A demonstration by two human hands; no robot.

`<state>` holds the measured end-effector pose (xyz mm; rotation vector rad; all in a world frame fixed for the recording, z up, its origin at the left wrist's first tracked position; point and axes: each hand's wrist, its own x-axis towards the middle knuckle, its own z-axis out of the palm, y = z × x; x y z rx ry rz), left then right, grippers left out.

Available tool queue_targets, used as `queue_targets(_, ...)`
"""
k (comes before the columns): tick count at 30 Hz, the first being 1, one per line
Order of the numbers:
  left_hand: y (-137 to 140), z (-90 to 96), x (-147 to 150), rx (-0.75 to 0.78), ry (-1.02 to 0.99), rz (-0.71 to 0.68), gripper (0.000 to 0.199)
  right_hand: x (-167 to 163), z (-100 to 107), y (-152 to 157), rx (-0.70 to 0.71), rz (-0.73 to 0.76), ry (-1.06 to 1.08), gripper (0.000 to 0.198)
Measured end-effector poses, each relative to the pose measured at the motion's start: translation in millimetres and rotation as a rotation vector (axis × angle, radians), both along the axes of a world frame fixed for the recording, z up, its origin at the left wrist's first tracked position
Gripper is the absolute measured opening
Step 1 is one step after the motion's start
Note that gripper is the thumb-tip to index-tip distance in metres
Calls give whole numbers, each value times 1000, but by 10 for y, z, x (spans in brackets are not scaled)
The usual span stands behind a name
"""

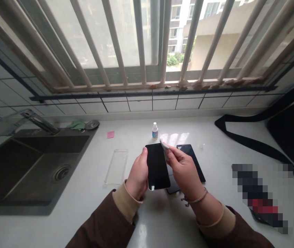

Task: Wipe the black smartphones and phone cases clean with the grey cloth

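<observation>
Two bare hands meet over a pale countertop [90, 206], and between them is a smartphone [158, 167], held above the surface in the middle of the view, its far end toward the window [147, 44]. Its large front face is an even, glossy black, with no lit picture on it; the outline is a tall rectangle with rounded corners, and a thin light rim shows along the near edge, with a small bright glint by the near left corner. The left hand [138, 172] grips the phone along its left side, the thumb lying by the upper left edge. The right hand [183, 168] is closed to a narrow pinch around a folded white wipe [163, 144], which sits at the phone's upper right corner; whether it presses on the glass I cannot tell. Beneath the right hand lies a dark, flat tablet-like slab [198, 163], partly covered. Just beyond the phone stands a small white-capped bottle [154, 132], upright, with a blue and yellow label. To the left, near the left hand but apart from it, a clear phone case [116, 167] lies flat beside the sink [43, 168].
</observation>
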<state>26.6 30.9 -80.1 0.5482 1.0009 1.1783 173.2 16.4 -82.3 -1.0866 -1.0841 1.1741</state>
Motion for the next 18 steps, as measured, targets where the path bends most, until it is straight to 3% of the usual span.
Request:
queue_targets(7, 134, 109, -94, -159, -187, 301, 51, -180, -36, -52, -271, 255, 416, 39)
queue_targets(12, 200, 156, -212, -49, -316, 384, 50, -197, 70, -66, -434, 305, 583, 39)
queue_targets(18, 192, 227, -260, 60, -336, 516, 51, -156, 106, -64, -545, 335, 687, 33)
